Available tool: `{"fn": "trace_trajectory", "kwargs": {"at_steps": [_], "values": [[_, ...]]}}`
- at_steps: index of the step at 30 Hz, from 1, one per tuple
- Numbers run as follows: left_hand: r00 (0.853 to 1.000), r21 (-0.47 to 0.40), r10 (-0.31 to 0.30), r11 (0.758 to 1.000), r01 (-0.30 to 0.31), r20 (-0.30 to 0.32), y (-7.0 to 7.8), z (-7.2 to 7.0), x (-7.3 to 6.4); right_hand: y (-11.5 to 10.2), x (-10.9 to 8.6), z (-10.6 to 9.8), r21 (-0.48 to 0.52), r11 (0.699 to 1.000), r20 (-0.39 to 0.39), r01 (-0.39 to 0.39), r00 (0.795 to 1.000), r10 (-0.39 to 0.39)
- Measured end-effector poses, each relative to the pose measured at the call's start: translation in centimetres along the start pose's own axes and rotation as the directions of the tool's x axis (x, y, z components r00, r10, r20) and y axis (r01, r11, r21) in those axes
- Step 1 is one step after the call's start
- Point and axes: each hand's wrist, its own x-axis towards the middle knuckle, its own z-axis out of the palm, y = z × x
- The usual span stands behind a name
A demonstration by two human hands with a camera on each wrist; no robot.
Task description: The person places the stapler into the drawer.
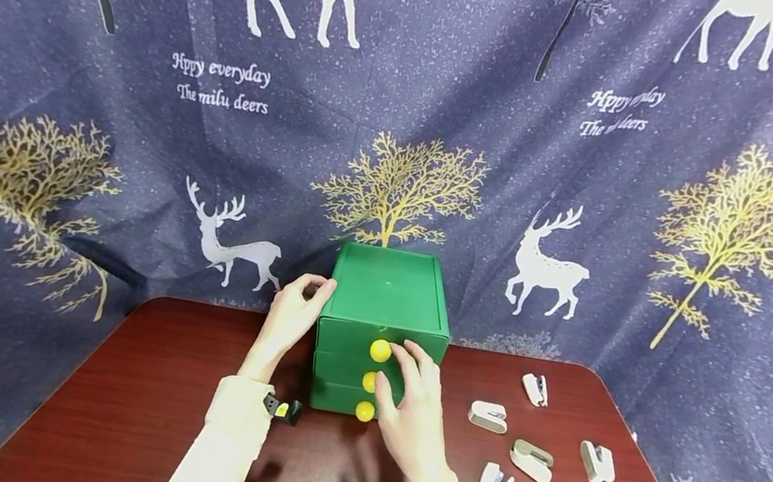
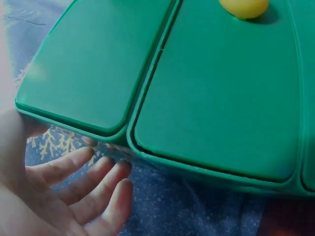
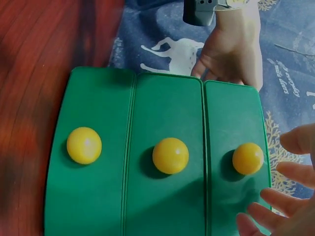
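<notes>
A green three-drawer box (image 1: 390, 288) stands at the back of the table, with round yellow knobs on its front. My left hand (image 1: 295, 315) is at the box's left side, thumb by the upper edge; in the left wrist view its fingers (image 2: 106, 191) are loosely extended beside that wall. In front of the drawers is my right hand (image 1: 413, 405), fingers spread and slightly bent, near the top knob (image 1: 380, 350). The right wrist view shows a gap between those fingers and the top knob (image 3: 247, 159). All three drawers look closed.
Several staplers lie on the right of the reddish-brown table (image 1: 127, 394), among them a grey-beige one (image 1: 531, 462) and a white one (image 1: 597, 464). A dark blue cloth (image 1: 410, 93) printed with deer and trees hangs right behind the box.
</notes>
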Motion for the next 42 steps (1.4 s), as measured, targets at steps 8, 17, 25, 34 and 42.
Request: {"fn": "trace_trajectory", "kwargs": {"at_steps": [8, 17, 25, 34, 42], "values": [[1.0, 0.016, -0.005, 1.0, 0.005, -0.007, 0.4, 0.0, -0.6, 0.2, 0.2, 0.8, 0.02, 0.996, -0.026, -0.087, 0.996, 0.087], [0.999, -0.15, -0.033, 0.988, 0.033, 0.005, -0.4, 0.6, -1.4, 1.3, 0.2, 1.4, 0.066, 0.994, -0.068, -0.089, 0.993, 0.094], [0.998, -0.293, -0.057, 0.954, 0.065, 0.037, -1.1, 0.7, -1.8, 1.4, 0.4, 2.3, 0.175, 0.97, -0.055, -0.171, 0.982, 0.183], [0.997, -0.309, -0.072, 0.948, 0.077, 0.028, -1.3, 0.2, -1.8, 1.4, 0.7, 3.6, 0.187, 0.97, -0.099, -0.157, 0.979, 0.178], [0.996, -0.349, -0.09, 0.933, 0.089, 0.015, -1.1, 0.6, -1.8, 1.6, 0.8, 3.6, 0.175, 0.973, -0.118, -0.148, 0.978, 0.17]]}}
